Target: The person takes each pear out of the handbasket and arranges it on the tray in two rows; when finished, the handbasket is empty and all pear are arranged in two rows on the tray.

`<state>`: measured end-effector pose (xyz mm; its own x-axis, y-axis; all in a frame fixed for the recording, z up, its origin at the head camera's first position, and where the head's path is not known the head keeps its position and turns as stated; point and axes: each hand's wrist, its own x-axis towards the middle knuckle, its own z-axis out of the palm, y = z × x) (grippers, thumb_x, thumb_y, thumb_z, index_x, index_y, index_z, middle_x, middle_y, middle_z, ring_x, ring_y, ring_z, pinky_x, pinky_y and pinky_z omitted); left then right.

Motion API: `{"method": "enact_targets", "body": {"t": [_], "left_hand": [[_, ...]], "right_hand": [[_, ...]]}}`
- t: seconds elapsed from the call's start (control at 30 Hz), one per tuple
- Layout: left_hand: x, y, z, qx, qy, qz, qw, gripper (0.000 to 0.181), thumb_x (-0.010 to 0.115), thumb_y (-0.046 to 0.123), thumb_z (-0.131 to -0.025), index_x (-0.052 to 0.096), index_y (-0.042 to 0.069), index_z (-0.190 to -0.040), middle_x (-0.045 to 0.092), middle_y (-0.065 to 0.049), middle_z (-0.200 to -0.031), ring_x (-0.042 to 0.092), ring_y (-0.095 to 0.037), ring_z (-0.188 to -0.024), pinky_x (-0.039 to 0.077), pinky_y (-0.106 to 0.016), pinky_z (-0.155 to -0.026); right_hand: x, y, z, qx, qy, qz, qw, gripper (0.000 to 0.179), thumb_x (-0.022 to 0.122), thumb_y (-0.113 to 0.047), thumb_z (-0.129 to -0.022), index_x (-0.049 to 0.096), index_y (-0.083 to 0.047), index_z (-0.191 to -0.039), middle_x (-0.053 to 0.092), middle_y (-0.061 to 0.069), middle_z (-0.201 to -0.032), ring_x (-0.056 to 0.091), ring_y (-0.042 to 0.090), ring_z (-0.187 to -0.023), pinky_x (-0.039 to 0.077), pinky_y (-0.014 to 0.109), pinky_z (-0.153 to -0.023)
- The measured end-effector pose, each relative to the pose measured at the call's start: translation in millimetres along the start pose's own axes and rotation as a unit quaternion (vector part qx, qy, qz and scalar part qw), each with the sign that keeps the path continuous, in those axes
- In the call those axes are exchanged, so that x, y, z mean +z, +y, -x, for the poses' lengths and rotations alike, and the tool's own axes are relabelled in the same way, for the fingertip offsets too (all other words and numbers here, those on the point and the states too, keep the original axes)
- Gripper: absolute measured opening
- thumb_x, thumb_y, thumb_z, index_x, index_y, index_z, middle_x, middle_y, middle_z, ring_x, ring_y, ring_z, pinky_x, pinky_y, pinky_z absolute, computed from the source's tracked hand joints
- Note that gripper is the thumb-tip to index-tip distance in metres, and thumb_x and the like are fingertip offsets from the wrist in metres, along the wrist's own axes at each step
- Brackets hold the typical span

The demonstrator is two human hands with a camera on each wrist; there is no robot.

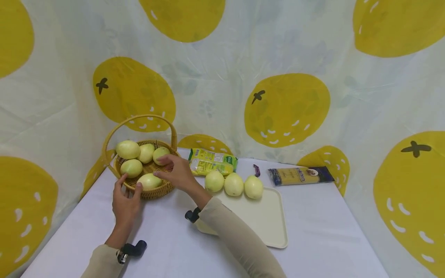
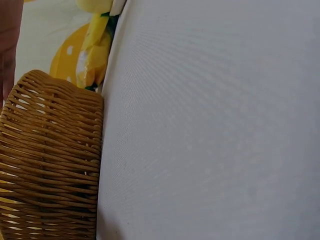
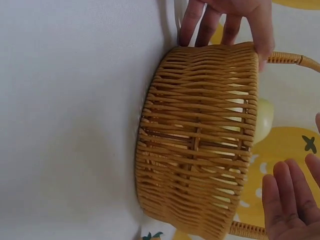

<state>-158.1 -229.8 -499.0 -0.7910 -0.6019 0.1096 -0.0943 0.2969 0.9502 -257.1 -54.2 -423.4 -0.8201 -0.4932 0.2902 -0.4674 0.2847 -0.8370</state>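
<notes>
A wicker basket [image 1: 153, 192] with a tall arched handle stands at the back left, holding several pale yellow-green fruits [image 1: 131, 168]. My left hand [image 1: 126, 202] holds its near-left rim; in the right wrist view its fingers [image 3: 207, 27] lie against the outer wall. Reaching over the right side of the basket, my right hand [image 1: 179, 173] has its fingers extended and apart, gripping nothing. Its thumb is close to the front fruit [image 1: 149, 181], and its other fingers overlap the fruit at the back right [image 1: 161, 155]. The left wrist view mostly shows the woven wall [image 2: 50, 160] and white cloth.
Right of the basket is a cream tray [image 1: 257, 220] with three similar fruits [image 1: 234, 184] along its back edge. Behind it lie a yellow-green packet [image 1: 212, 160], a small purple wrapped item [image 1: 256, 170] and a pasta packet [image 1: 300, 175]. A fruit-print curtain hangs behind the table.
</notes>
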Motion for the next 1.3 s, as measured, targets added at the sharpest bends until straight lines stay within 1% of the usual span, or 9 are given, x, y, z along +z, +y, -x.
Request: {"method": "enact_targets", "body": {"t": [0.23, 0.37, 0.5, 0.6, 0.73, 0.83, 0.93, 1.13, 1.3], "left_hand": [[-0.3, -0.3, -0.2, -0.001, -0.004, -0.004, 1.0, 0.068, 0.063, 0.041, -0.106, 0.034, 0.023, -0.166, 0.024, -0.007, -0.176, 0.034, -0.048, -0.156, 0.037, -0.06, -0.126], [0.1, -0.3, -0.8, 0.005, -0.007, -0.004, 1.0, 0.069, 0.063, 0.041, -0.106, 0.034, 0.022, -0.166, 0.023, -0.009, -0.176, 0.034, -0.049, -0.156, 0.036, -0.061, -0.126], [1.0, -0.6, -0.6, 0.0, -0.01, -0.004, 0.9999, 0.069, 0.063, 0.041, -0.106, 0.033, 0.023, -0.166, 0.023, -0.008, -0.176, 0.034, -0.049, -0.156, 0.037, -0.061, -0.126], [1.3, -0.5, 0.4, -0.005, -0.01, -0.009, 0.9999, 0.069, 0.062, 0.041, -0.106, 0.033, 0.024, -0.166, 0.023, -0.007, -0.177, 0.035, -0.048, -0.155, 0.038, -0.06, -0.126], [0.3, 0.8, 1.0, -0.003, -0.008, -0.011, 0.9999, 0.068, 0.062, 0.04, -0.107, 0.033, 0.023, -0.166, 0.024, -0.007, -0.176, 0.034, -0.047, -0.156, 0.038, -0.06, -0.126], [-0.6, 1.2, 0.9, -0.003, -0.01, -0.008, 0.9999, 0.069, 0.063, 0.041, -0.106, 0.033, 0.024, -0.166, 0.022, -0.007, -0.177, 0.034, -0.049, -0.156, 0.038, -0.061, -0.125], [-0.5, 0.5, -0.1, -0.003, -0.013, -0.004, 0.9999, 0.07, 0.063, 0.042, -0.106, 0.033, 0.024, -0.166, 0.022, -0.008, -0.177, 0.034, -0.049, -0.156, 0.038, -0.061, -0.126], [0.2, -0.8, -1.3, -0.005, -0.011, 0.003, 0.9999, 0.069, 0.063, 0.042, -0.106, 0.034, 0.025, -0.166, 0.022, -0.007, -0.177, 0.034, -0.047, -0.156, 0.038, -0.06, -0.126], [0.2, -0.5, -1.1, -0.003, -0.011, 0.004, 0.9999, 0.069, 0.063, 0.043, -0.106, 0.034, 0.025, -0.166, 0.023, -0.007, -0.177, 0.035, -0.047, -0.156, 0.038, -0.06, -0.126]], "right_hand": [[14.8, 1.3, -17.8, -0.001, -0.035, 0.017, 0.9992, 0.039, 0.086, -0.031, -0.092, 0.073, -0.022, -0.129, 0.075, -0.002, -0.117, 0.07, 0.009, -0.099, 0.056, 0.013, -0.083], [20.3, 6.6, -25.7, 0.008, -0.052, -0.02, 0.9984, 0.041, 0.085, -0.033, -0.093, 0.072, -0.024, -0.131, 0.076, 0.003, -0.122, 0.068, 0.005, -0.099, 0.058, 0.016, -0.086], [24.7, 13.8, -29.4, 0.04, -0.076, -0.054, 0.9949, 0.045, 0.084, -0.033, -0.094, 0.071, -0.022, -0.135, 0.074, 0.011, -0.131, 0.07, 0.011, -0.108, 0.059, 0.021, -0.09], [26.1, 15.3, -29.8, 0.055, -0.103, -0.022, 0.9929, 0.049, 0.084, -0.036, -0.093, 0.069, -0.024, -0.138, 0.073, 0.009, -0.134, 0.069, 0.016, -0.116, 0.059, 0.024, -0.094], [26.2, 12.9, -31.4, 0.044, -0.153, 0.049, 0.986, 0.048, 0.084, -0.039, -0.093, 0.068, -0.027, -0.136, 0.073, 0.006, -0.135, 0.069, 0.017, -0.123, 0.059, 0.027, -0.098], [25.9, 10.9, -33.0, 0.039, -0.18, 0.079, 0.9797, 0.045, 0.083, -0.037, -0.093, 0.069, -0.026, -0.135, 0.073, 0.006, -0.137, 0.069, 0.017, -0.125, 0.059, 0.027, -0.101], [25.5, 8.5, -34.4, 0.041, -0.198, 0.105, 0.9738, 0.048, 0.083, -0.036, -0.093, 0.069, -0.024, -0.138, 0.073, 0.003, -0.139, 0.068, 0.015, -0.128, 0.058, 0.026, -0.104], [28.2, 9.3, -39.2, 0.011, -0.23, 0.182, 0.9561, 0.056, 0.08, -0.044, -0.095, 0.066, -0.022, -0.144, 0.07, -0.006, -0.143, 0.063, 0.01, -0.133, 0.053, 0.024, -0.111], [30.1, 9.8, -39.3, 0.006, -0.227, 0.206, 0.9518, 0.055, 0.078, -0.048, -0.096, 0.067, -0.023, -0.143, 0.068, -0.012, -0.144, 0.061, 0.008, -0.135, 0.051, 0.024, -0.112]]}}
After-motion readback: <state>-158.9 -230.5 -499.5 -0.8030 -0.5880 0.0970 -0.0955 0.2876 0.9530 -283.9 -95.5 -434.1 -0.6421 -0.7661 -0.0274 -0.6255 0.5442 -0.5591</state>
